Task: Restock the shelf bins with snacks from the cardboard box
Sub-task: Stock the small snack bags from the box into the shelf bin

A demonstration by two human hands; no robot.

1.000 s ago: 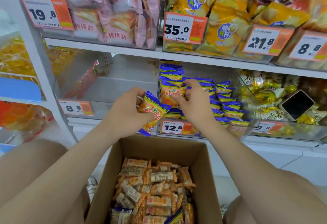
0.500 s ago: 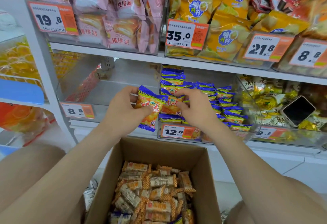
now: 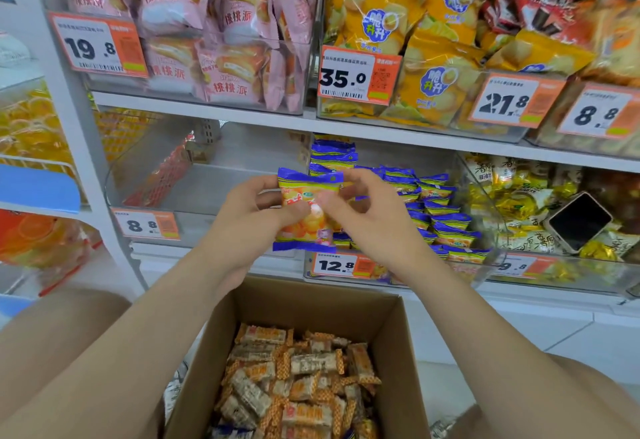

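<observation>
The left hand [image 3: 242, 227] and right hand [image 3: 374, 227] pinch one snack packet [image 3: 306, 210] in curled fingers before the part-filled bin [image 3: 415, 276] at one o'clock, while the cardboard box [image 3: 311, 296] at six o'clock holds plenty, so much restocking seems left.

Bare forearms [image 3: 145, 345] (knees [image 3: 52, 327] too, seemingly)

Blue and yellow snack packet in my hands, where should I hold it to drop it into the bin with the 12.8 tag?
Pinch the flat blue top seal of the snack packet from above. It stands upright and its middle looks puffy, and the packets in the bin stand seal-up in rows, so a top grip probably clears them.
</observation>
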